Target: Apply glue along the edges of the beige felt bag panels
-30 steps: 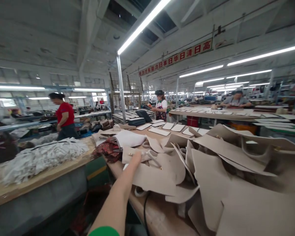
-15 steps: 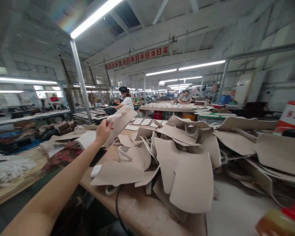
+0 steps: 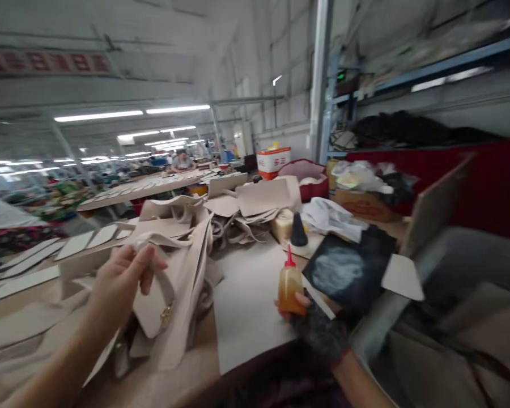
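My left hand, bare, is closed on the beige strap handle of a bag panel. Gold hardware hangs below the fingers, and motion blur softens this area. Beside it a pile of similar beige bag panels covers the work table. My right hand, in a dark glove with bare fingertips, is wrapped round a squeeze bottle of amber liquid. The bottle stands upright with its red nozzle up, over the edge of a pale sheet on the table.
Behind the bottle are a black cone-shaped object and a roll of tape. A black board with whitish smears lies to the right, near an upright brown board. A white-and-orange box stands farther back. A co-worker sits at a far table.
The view has swung to the right. My left hand has moved from a raised panel at the left to beside the pile. My right hand and the whole bottle have come into view.
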Motion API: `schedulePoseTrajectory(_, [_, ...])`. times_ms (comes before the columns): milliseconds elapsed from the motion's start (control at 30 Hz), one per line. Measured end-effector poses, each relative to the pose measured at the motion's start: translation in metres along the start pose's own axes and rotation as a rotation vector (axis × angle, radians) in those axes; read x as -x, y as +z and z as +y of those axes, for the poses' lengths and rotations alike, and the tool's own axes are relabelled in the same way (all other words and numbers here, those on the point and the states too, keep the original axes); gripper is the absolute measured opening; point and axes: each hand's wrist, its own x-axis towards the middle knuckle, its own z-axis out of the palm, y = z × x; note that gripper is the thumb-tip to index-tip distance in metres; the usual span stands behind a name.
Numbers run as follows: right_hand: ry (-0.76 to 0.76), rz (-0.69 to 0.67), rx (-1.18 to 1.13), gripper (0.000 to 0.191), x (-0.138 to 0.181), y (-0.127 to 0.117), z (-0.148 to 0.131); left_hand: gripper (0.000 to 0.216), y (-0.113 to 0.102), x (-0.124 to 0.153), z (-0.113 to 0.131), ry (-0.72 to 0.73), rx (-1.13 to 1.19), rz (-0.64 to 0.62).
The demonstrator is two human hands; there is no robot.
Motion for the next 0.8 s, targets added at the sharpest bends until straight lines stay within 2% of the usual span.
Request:
schedulePoseTrajectory(133, [0.126, 0.119, -0.16, 0.053, 0.032, -0.036, -0.019, 0.034, 0.08, -0.004, -0.018, 0.187, -0.369, -0.21])
schedulePoseTrajectory(233, [0.156, 0.193, -0.151, 0.053, 0.051, -0.052, -0.03, 0.024, 0.142, 0.01, -0.053, 0.24, -0.489, -0.355])
schedulePoseTrajectory(267, [0.16, 0.211, -0.158, 0.053, 0.056, -0.056, -0.032, 0.026, 0.158, 0.018, -0.067, 0.245, -0.478, -0.399])
schedulePoseTrajectory(333, [0.156, 0.238, -0.176, 0.054, 0.063, -0.063, -0.034, 0.048, 0.175, 0.037, -0.096, 0.314, -0.445, -0.484])
schedulePoseTrajectory(400, [0.151, 0.241, -0.183, 0.057, 0.069, -0.07, -0.034, 0.073, 0.17, 0.058, -0.121, 0.484, -0.509, -0.586])
schedulePoseTrajectory(500, [0.139, 0.197, -0.168, 0.061, 0.076, -0.077, -0.034, 0.089, 0.131, 0.077, -0.151, 0.763, -0.793, -0.749])
schedulePoseTrajectory(533, [0.132, 0.173, -0.144, 0.06, 0.077, -0.078, -0.034, 0.09, 0.117, 0.079, -0.159, 0.821, -0.883, -0.741])
schedulePoseTrajectory(600, [0.102, 0.128, -0.058, 0.057, 0.077, -0.079, -0.037, 0.087, 0.096, 0.076, -0.173, 0.9, -1.009, -0.685])
schedulePoseTrajectory(700, [0.012, 0.107, 0.172, 0.055, 0.07, -0.079, -0.048, 0.071, 0.089, 0.06, -0.179, 0.982, -0.955, -0.656])
schedulePoseTrajectory(733, [-0.032, 0.107, 0.238, 0.056, 0.067, -0.078, -0.054, 0.062, 0.091, 0.053, -0.174, 0.979, -0.876, -0.653])
schedulePoseTrajectory(800, [-0.12, 0.121, 0.279, 0.059, 0.062, -0.079, -0.066, 0.043, 0.096, 0.035, -0.149, 0.896, -0.688, -0.569])
